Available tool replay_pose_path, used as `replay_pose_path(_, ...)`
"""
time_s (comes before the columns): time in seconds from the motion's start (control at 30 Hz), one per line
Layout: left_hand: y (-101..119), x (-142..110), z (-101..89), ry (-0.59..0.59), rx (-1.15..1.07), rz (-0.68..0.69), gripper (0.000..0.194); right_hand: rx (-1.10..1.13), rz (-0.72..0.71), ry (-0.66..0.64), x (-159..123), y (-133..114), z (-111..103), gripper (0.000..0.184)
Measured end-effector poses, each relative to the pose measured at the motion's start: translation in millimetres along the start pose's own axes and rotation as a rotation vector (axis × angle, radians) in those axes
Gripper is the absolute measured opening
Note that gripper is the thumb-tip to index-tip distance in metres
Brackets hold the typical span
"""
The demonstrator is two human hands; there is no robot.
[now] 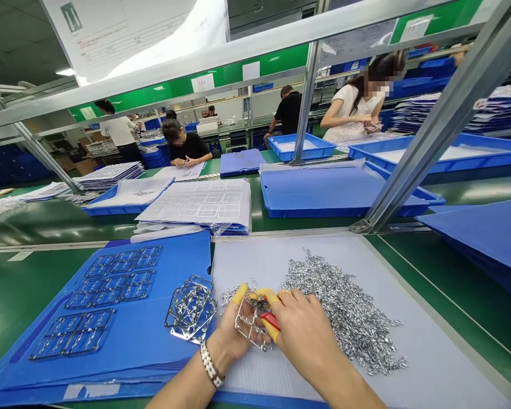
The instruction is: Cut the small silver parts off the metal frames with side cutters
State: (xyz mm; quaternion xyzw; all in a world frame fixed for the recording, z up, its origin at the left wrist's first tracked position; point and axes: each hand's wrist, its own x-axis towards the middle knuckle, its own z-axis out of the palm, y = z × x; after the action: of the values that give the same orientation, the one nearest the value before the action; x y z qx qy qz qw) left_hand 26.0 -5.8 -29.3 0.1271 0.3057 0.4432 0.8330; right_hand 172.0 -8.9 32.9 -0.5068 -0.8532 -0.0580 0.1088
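Looking down from the head camera, we see our left hand (234, 335), a link bracelet (210, 363) on its wrist, holding a stamped metal frame (247, 325) up above a white corrugated plastic sheet (409, 352). Its fingers (239, 293), one in a yellow finger cot, curl round and pinch the frame. Our right hand (302, 335) grips red-handled side cutters (271, 321), its fingers pressed together on them, and their tips sit at the frame. Just beside the hands lies a heap of small silver metal pieces (336, 312). To the left, a second frame (191, 309) rests on a blue corrugated folder (25, 352) on the green worktop (21, 289), near rows of flat metal grids (111, 278). Farther ahead are a stack of printed sheets (196, 204), blue plastic trays (336, 193) and grey metal rack uprights (451, 125). Beyond them, co-workers line the benches, one in a black top (185, 142) with hands on a sheet, another in a white top (357, 96) holding something small.
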Motion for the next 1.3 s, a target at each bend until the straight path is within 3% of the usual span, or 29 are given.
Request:
replay_pose_path(0.6,1,-2,2.8,0.074,-0.007,-0.023,0.061,-0.063,-0.063,-0.001,1,6,6,0.032)
replay_pose_path(0.9,1,-2,3.6,0.073,-0.011,-0.021,0.057,-0.128,-0.090,-0.017,3,2,2,0.024)
replay_pose_path(1.3,5,-7,0.9,-0.027,-0.019,0.003,0.061,-0.020,0.074,-0.085,-20,16,3,0.029)
